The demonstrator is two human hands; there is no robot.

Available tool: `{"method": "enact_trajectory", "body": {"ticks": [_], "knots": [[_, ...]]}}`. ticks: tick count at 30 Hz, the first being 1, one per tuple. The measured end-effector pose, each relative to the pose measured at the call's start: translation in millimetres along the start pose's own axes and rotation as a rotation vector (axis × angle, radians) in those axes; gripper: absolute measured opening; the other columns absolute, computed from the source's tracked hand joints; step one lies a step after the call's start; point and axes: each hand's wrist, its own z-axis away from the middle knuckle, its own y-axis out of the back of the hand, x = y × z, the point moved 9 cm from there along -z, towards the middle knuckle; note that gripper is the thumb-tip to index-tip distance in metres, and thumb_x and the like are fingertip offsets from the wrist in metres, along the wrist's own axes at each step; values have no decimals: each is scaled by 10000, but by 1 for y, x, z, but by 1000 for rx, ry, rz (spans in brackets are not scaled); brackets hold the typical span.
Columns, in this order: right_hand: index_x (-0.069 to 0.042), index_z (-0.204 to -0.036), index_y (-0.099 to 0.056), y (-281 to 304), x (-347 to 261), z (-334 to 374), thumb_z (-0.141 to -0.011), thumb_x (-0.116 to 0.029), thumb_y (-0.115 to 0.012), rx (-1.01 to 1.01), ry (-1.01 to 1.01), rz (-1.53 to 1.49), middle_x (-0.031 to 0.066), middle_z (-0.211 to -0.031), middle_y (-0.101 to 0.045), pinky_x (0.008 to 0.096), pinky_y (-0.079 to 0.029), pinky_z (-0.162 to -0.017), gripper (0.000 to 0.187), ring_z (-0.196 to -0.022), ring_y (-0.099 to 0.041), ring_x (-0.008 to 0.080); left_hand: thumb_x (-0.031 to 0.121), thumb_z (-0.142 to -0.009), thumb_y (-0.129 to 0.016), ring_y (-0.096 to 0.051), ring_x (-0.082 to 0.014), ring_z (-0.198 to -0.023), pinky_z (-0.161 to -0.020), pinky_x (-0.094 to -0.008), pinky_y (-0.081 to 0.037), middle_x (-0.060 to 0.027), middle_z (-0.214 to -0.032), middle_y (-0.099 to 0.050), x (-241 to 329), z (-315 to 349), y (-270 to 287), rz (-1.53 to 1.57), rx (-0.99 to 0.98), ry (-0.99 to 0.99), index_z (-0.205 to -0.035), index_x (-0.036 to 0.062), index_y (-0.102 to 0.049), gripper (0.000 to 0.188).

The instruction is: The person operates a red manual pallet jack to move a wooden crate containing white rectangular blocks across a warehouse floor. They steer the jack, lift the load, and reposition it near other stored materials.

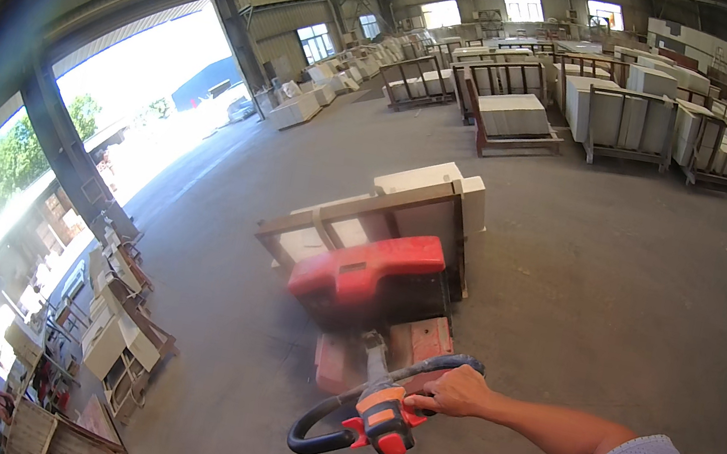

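My right hand [455, 391] is closed on the right side of a black looped tiller handle [316, 425], its fingertips by a red control on the orange, black and red control head [386, 420]. The handle belongs to a powered pallet truck with a red-topped body [368, 269], which stands just ahead. Beyond the body is a brown-framed rack [460, 244] carrying pale slabs [418, 179]; its underside and the truck's forks are hidden. My left hand is out of view.
Grey floor [556, 290] spreads around the truck. Racks of pale slabs [630, 123] fill the far right, with a lower slab rack [511, 117] nearer the middle. Loose slabs and frames [116, 334] lie along the left, beside a large bright doorway [157, 103].
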Motion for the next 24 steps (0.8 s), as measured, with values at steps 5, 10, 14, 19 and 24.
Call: {"method": "enact_trajectory", "body": {"ticks": [5,10,14,19,24], "knots": [[-227,-1076,-740,7,8,-51,-915,-675,-407,124,-13,-13,92,-931,-729,433,-516,-630,580,-803,-694,293,133,-922,-544,-640,-337,-853,-819,-454,-499,-228,-885,-663,16,-4,34,243,-187,-81,-872,-57,-638,218],[-132,-842,-753,13,19,-115,-900,-680,-423,211,-29,-17,120,-801,-709,428,-502,-597,642,-724,-679,298,134,-928,-545,-643,-333,-848,-814,-451,-499,-227,-883,-667,5,0,81,435,-314,-158,-882,-58,-642,220],[-103,-739,-723,22,26,-176,-894,-697,-409,222,-47,-74,152,-673,-663,458,-463,-544,690,-620,-648,326,166,-949,-537,-640,-346,-831,-797,-448,-495,-210,-885,-670,-75,-33,231,-495,470,-42,-886,-43,-652,247],[-46,-676,-704,37,24,-252,-899,-748,-377,297,44,-143,163,-569,-606,460,-434,-495,805,-540,-620,337,322,-977,-491,-623,-410,-830,-793,-487,-467,-182,-817,-690,-176,-93,368,-1548,532,372,-761,20,-718,435],[-50,-589,-663,41,22,-325,-919,-736,-380,381,12,-162,133,-491,-554,443,-387,-416,813,-415,-553,290,380,-981,-468,-619,-417,-787,-785,-523,-450,-201,-735,-676,-219,-137,461,-1648,495,446,-677,14,-718,537]]}}
